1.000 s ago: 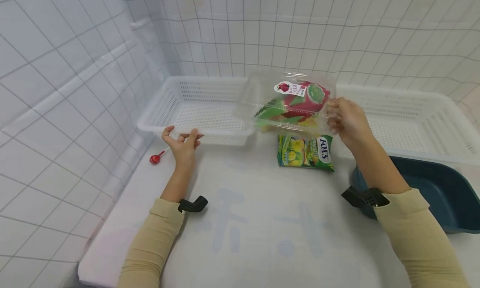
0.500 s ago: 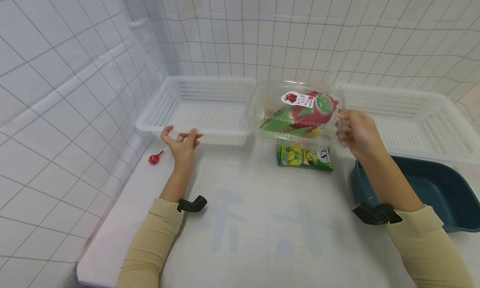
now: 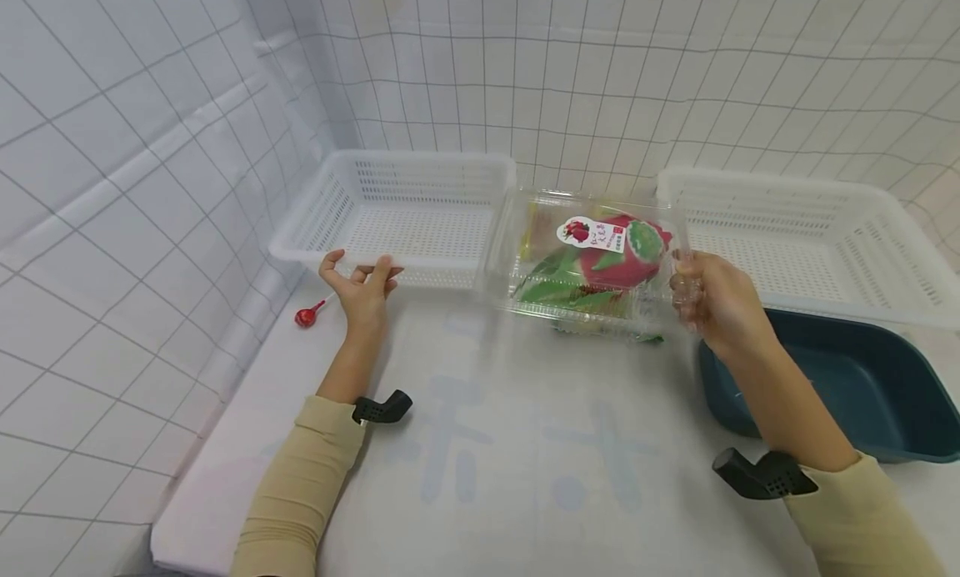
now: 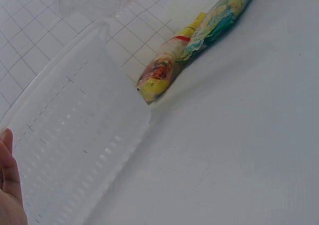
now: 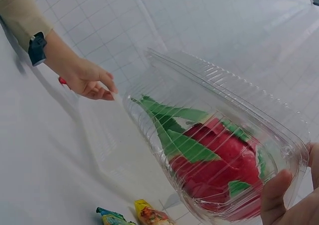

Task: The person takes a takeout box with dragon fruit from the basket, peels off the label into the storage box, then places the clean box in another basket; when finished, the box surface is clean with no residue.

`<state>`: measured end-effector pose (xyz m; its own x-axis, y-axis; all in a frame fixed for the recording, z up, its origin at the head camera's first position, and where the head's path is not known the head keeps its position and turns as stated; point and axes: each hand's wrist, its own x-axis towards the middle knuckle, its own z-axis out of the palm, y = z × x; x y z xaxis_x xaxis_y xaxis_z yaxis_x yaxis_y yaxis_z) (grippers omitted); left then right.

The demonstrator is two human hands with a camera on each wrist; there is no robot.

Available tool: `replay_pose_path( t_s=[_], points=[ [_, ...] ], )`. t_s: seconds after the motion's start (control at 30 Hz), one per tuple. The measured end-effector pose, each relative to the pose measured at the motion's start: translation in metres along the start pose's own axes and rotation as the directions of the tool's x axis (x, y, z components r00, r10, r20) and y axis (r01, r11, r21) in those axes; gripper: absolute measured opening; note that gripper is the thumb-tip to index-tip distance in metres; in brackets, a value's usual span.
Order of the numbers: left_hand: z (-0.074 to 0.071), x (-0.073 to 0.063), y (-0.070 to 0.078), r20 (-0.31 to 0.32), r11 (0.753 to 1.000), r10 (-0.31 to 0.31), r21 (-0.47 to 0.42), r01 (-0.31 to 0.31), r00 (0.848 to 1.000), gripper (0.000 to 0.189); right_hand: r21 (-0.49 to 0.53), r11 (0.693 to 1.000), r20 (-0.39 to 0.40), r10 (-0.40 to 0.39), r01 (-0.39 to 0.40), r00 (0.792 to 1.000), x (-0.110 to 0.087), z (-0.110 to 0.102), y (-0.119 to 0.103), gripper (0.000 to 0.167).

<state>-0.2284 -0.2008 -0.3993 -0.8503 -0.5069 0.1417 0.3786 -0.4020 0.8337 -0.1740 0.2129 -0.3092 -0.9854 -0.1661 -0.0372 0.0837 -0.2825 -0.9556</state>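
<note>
My left hand (image 3: 362, 303) grips the front rim of the left white plastic basket (image 3: 442, 264), thumb and fingertips at the edge. My right hand (image 3: 723, 306) holds a clear plastic clamshell box (image 5: 172, 63) by its right end. Inside the box lies a red and green dragon fruit (image 5: 219, 155), and a fruit label (image 3: 592, 233) is on the lid. The box hangs raised between the two baskets. Behind it, mostly hidden in the head view, are a green candy bag (image 4: 219, 23) and a yellow packet (image 4: 162, 73) on the table.
A red lollipop (image 3: 305, 317) lies left of my left hand, beside the cloth wall. To the right stand a second white basket (image 3: 806, 256) and, in front of it, a dark teal basin (image 3: 832, 377) under my right forearm. Grid-patterned cloth (image 3: 585, 77) rises behind the baskets.
My right hand has brought the clamshell box lower and nearer to me, slightly rightward, so it now covers most of the green candy bag. The left hand has stayed at the basket rim.
</note>
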Motion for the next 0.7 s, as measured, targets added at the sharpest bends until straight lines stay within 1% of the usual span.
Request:
replay_pose_path(
  t_s=[0.13, 0.17, 0.37, 0.57, 0.63, 0.7],
  points=[
    [0.0, 0.0, 0.0, 0.0, 1.0, 0.006, 0.009, -0.006, 1.0, 0.058, -0.01, 1.0, 0.023, 0.007, -0.007, 1.0, -0.009, -0.001, 0.005, 0.024],
    [0.0, 0.001, 0.0, 0.0, 1.0, 0.006, 0.008, -0.006, 1.0, 0.058, -0.015, 1.0, 0.027, 0.006, -0.005, 1.0, -0.011, -0.001, 0.006, 0.026],
    [0.0, 0.001, -0.001, -0.01, 1.0, -0.001, -0.017, 0.001, 1.0, 0.059, -0.025, 1.0, 0.04, -0.001, 0.002, 0.999, -0.023, -0.001, 0.016, 0.025],
    [0.001, 0.001, -0.003, -0.021, 1.0, -0.005, -0.018, 0.005, 1.0, 0.058, -0.014, 1.0, 0.082, -0.016, 0.017, 0.997, -0.041, -0.002, 0.032, 0.011],
    [0.001, 0.001, -0.003, -0.02, 1.0, -0.004, -0.018, 0.003, 1.0, 0.059, -0.028, 1.0, 0.079, -0.005, 0.007, 0.997, -0.047, -0.003, 0.037, 0.012],
    [0.001, 0.001, -0.003, -0.019, 1.0, -0.002, -0.017, 0.001, 1.0, 0.06, -0.04, 0.999, 0.051, 0.022, -0.02, 0.998, -0.053, -0.004, 0.043, 0.018]
  ],
)
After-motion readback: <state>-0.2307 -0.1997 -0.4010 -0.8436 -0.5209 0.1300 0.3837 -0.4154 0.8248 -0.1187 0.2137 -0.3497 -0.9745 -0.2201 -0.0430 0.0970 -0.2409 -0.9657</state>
